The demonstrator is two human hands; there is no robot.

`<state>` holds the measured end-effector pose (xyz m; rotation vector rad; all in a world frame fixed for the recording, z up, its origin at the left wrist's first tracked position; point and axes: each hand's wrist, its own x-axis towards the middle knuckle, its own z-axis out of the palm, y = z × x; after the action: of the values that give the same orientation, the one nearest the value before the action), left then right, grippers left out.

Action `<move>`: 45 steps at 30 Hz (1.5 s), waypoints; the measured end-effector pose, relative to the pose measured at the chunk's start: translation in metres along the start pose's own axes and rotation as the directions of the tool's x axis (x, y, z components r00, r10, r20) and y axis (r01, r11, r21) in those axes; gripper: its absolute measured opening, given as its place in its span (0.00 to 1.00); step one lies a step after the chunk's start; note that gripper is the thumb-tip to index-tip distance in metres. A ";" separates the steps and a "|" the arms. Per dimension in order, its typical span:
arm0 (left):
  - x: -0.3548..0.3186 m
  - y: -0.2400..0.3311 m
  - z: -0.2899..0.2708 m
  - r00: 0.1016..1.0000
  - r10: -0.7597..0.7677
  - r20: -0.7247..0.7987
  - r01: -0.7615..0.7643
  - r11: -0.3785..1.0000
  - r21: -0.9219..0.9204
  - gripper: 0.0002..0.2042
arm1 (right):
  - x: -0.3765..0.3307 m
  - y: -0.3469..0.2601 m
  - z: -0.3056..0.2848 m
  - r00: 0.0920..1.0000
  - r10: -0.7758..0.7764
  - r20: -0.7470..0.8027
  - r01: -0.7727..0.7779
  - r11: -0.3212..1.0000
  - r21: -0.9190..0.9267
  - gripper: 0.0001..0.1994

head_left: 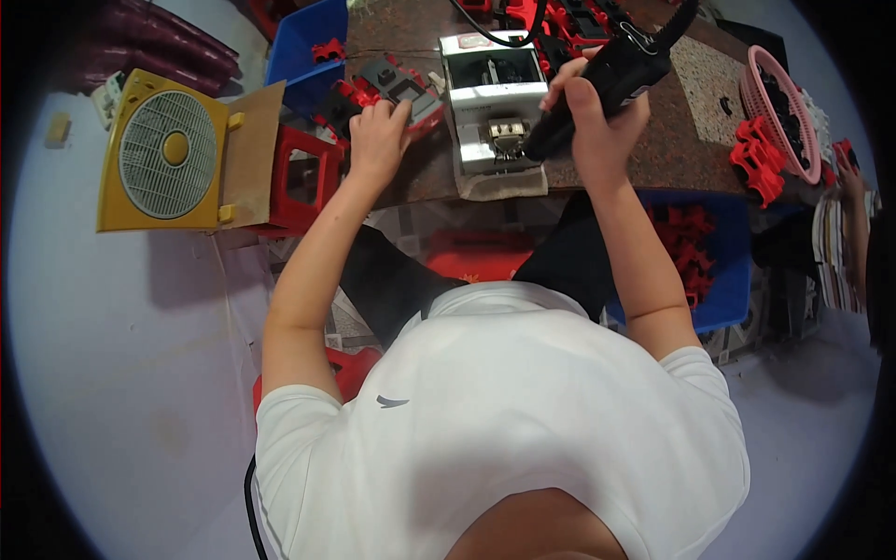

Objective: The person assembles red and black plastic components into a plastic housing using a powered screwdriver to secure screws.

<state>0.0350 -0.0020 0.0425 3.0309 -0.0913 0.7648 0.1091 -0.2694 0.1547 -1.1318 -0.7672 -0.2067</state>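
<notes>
Right of the silver machine (485, 101), grasping slanted black tool (611, 84) in right hand (607, 135); leftward, touching, perhaps gripping, grey part (399, 79) with left hand (378, 135).

Black handheld tool (621, 77); grey-and-red moulded plastic part (407, 86).
Tool: held aslant, ribbed end at upper right, narrower tip at lower left. Part: lying left of the tool.

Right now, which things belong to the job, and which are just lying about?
Apparently in the job:
black handheld tool, in the right hand
red and grey plastic pieces, at the left hand
boxy silver metal device

Probably just about:
square yellow plastic fan
glossy purple sheet
</notes>
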 end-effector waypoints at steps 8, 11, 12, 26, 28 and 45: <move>-0.024 0.007 -0.008 1.000 -0.022 0.013 0.023 0.998 -0.057 0.25 | -0.015 0.032 0.012 0.990 -0.128 0.062 0.136 0.980 -0.145 0.16; -0.025 0.010 -0.021 0.999 -0.018 -0.029 0.017 1.000 -0.022 0.26 | -0.016 0.035 0.014 0.993 -0.095 0.072 0.104 0.985 -0.135 0.17; -0.024 0.012 -0.028 0.999 -0.023 -0.042 0.018 0.995 -0.097 0.26 | -0.018 0.038 0.013 0.994 -0.091 0.067 0.099 0.987 -0.129 0.17; 0.004 -0.023 0.006 0.997 -0.045 0.068 0.049 0.997 -0.062 0.26 | -0.016 0.042 0.019 0.992 -0.116 0.058 0.120 0.990 -0.073 0.18; 0.017 -0.035 0.010 0.998 -0.032 0.055 0.041 0.984 -0.172 0.26 | -0.016 0.041 0.019 0.993 -0.109 0.052 0.112 0.992 -0.059 0.18; -0.030 -0.110 0.049 0.518 -0.631 0.577 0.567 -0.252 -0.784 0.34 | -0.014 0.048 0.028 0.987 -0.151 0.060 0.160 0.970 -0.182 0.22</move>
<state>0.0383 0.1076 -0.0151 1.3134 0.6738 0.3371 0.1112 -0.2270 0.1157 -1.2574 -0.8922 -0.3925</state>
